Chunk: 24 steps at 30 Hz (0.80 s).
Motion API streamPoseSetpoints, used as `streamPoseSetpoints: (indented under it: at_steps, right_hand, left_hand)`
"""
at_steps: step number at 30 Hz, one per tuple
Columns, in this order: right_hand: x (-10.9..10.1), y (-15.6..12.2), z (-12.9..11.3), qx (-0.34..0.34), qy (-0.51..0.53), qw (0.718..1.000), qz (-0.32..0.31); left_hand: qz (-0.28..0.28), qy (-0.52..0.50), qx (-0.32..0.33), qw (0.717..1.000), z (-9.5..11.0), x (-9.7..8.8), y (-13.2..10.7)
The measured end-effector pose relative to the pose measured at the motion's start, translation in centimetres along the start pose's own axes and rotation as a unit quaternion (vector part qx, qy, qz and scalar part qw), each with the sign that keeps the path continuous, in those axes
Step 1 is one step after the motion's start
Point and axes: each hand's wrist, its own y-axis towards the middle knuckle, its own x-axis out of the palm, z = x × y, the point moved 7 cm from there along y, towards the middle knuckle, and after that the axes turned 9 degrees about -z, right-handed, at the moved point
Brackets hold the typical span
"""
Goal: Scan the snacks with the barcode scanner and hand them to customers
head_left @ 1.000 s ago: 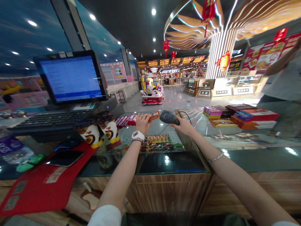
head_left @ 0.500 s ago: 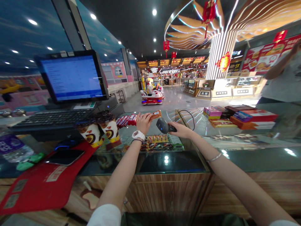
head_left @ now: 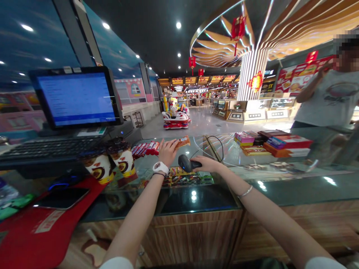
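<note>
The orange snack packet [head_left: 182,142] is held up just above the glass tabletop [head_left: 280,183], pinched at its near end by the grip of my left hand [head_left: 167,151]. Most of the packet sticks out to the right, past the fingers. Just beside it and a little nearer to me is the barcode scanner [head_left: 185,163]. My right hand [head_left: 206,164] is wrapped around its handle, with the dark head turned left and low over the glass. I cannot tell whether the head touches the tabletop. The scanner's cable [head_left: 215,144] loops away behind it.

As I judge it, this is the packet-and-scanner step, with the packet above and behind the scanner's head rather than in front of it. A read would call for tilting the head up or bringing the packet down to face it.

A row of red bars [head_left: 146,148] lies left of the packet, and two paper cups [head_left: 110,166] stand further left. The monitor [head_left: 75,97] and keyboard [head_left: 47,147] are beyond those. Stacked boxes [head_left: 275,144] sit to the right, and a person [head_left: 328,101] stands across the tabletop.
</note>
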Motion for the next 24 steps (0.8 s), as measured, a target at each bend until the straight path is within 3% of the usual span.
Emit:
streamPoseSetpoints:
  at_steps: [3, 8, 11, 14, 18, 24]
  right_hand:
    - [-1.2, 0.0, -0.4, -0.005, 0.016, 0.999, 0.052]
    - [-5.1, -1.1, -1.3, -0.020, 0.008, 0.970, 0.244]
    - [-6.5, -2.0, -1.4, -0.001, -0.022, 0.948, 0.318]
    - [-6.8, -2.2, -1.6, 0.003, -0.048, 0.942, 0.333]
    - [-6.4, -1.7, -2.3, 0.002, -0.090, 0.951, 0.297]
    - [-6.8, -3.2, -3.5, 0.004, -0.158, 0.950, 0.269]
  left_hand:
    - [0.002, -0.006, 0.008, 1.000, 0.8, -0.5, 0.1]
    - [0.019, -0.016, 0.035, 0.999, 2.2, -1.2, 0.3]
    - [0.023, -0.019, 0.053, 0.998, 2.8, -1.3, 0.2]
    - [0.014, -0.019, 0.070, 0.997, 3.2, -1.2, 0.0]
    - [0.003, -0.016, 0.085, 0.996, 4.2, -1.4, -0.3]
    - [0.011, -0.029, 0.116, 0.993, 7.9, -3.1, -0.9]
